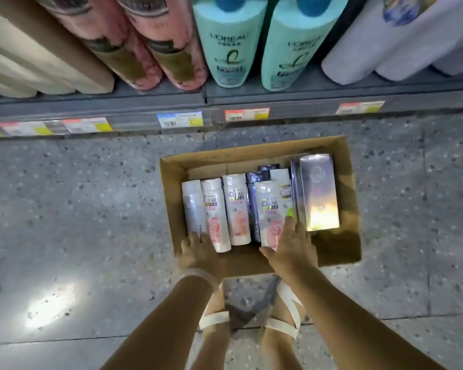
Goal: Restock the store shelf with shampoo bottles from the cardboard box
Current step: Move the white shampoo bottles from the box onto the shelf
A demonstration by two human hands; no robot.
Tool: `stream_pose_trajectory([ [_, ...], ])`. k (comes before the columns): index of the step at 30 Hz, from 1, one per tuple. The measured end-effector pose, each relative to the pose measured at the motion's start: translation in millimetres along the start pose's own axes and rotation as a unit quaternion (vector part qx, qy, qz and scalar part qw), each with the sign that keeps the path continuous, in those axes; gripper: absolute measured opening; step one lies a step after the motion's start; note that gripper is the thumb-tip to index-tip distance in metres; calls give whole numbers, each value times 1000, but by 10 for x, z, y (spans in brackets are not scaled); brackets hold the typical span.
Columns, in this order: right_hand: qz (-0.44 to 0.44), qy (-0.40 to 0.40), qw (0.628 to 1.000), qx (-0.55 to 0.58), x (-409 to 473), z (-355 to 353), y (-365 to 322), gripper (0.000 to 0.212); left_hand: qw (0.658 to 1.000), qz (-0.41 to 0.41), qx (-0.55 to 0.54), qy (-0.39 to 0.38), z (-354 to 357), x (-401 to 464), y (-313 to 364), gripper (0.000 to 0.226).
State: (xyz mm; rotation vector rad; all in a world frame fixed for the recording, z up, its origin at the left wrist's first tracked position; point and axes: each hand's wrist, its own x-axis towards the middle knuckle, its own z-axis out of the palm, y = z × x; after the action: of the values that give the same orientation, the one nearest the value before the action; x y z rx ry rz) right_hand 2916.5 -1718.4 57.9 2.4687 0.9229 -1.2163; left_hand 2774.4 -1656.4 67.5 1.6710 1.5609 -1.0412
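Note:
An open cardboard box point(348, 182) sits on the floor below the shelf point(145, 102). Several white Clear shampoo bottles lie flat inside it. My left hand point(198, 253) rests at the near left corner, fingers touching the base of the leftmost white bottle point(193, 206). My right hand point(294, 247) lies over the base of a Clear bottle point(269, 209) with a pink label, fingers spread along its right side, thumb under its end. Whether either hand has closed a grip is unclear. A silver carton point(318, 190) stands at the box's right.
The shelf holds big bottles: beige ones point(38, 62) at left, pink ones point(155, 44), two teal L'Oreal bottles point(230, 41), white ones point(385, 49) at right. Price tags point(179, 119) line the shelf edge. My sandalled feet point(251, 324) stand on speckled floor behind the box.

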Motion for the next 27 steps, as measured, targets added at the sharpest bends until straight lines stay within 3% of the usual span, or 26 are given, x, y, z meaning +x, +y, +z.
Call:
stream_pose_trajectory([
  [5,23,49,998,33,374,338,55,105,982,-37,-173,66,269,478,246,65],
  [11,48,102,990,86,580,529,58,82,926,-150,-302,171,386,746,422,59],
  [17,50,123,985,111,603,508,161,76,928,-104,-280,221,617,723,547,34],
  [20,39,132,983,121,618,494,199,71,908,-92,-329,243,610,762,469,46],
  [27,38,127,980,151,636,473,174,69,931,-132,-293,175,480,864,432,70],
])
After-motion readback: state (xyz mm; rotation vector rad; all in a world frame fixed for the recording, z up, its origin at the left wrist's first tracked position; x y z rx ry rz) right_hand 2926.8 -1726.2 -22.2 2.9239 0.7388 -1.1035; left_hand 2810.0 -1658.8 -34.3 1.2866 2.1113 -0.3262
